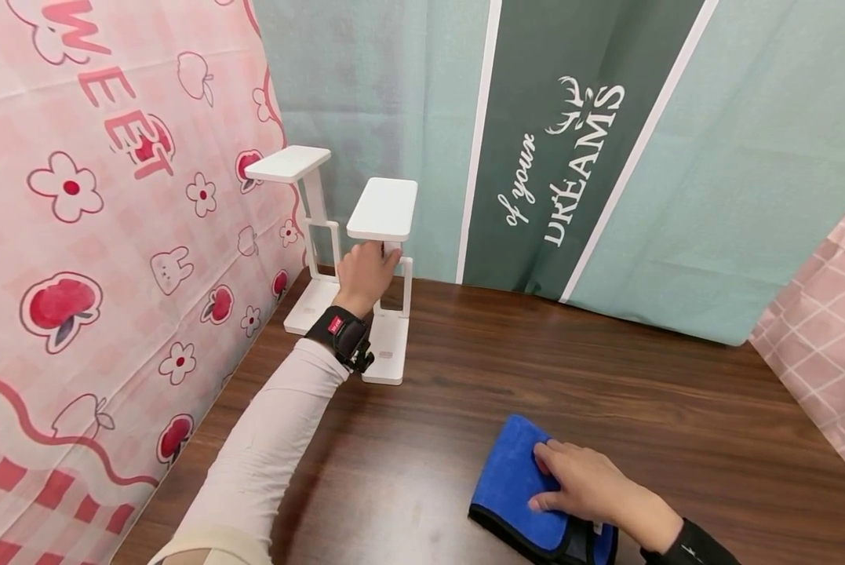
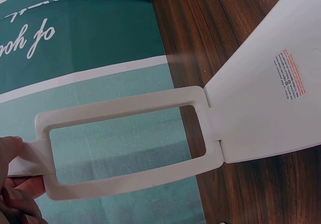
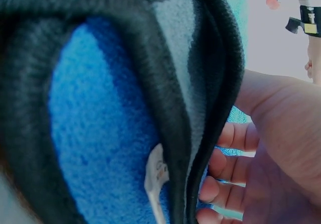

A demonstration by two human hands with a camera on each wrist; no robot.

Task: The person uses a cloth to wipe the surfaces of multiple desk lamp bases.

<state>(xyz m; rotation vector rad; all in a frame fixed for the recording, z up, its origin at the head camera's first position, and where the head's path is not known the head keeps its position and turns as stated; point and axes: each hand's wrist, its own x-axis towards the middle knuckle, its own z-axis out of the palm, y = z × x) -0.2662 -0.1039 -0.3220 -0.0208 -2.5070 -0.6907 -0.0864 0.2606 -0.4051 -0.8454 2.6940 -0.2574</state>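
Two white folding stands, each with a flat top plate, an open frame and a flat base, are at the back left in the head view. My left hand (image 1: 366,275) grips the nearer stand (image 1: 383,208) by its neck, just under the top plate. Its frame (image 2: 125,103) and printed base show in the left wrist view. The other stand (image 1: 288,163) is to its left. At the front right, my right hand (image 1: 584,479) rests on a folded blue cloth (image 1: 503,479) with black edging. In the right wrist view its fingers (image 3: 233,166) bend loosely beside the cloth's edge.
A dark wooden table (image 1: 591,377) lies under everything. A pink printed curtain (image 1: 132,259) hangs along the left, a green one (image 1: 563,149) across the back, and pink checked fabric (image 1: 824,337) at the right.
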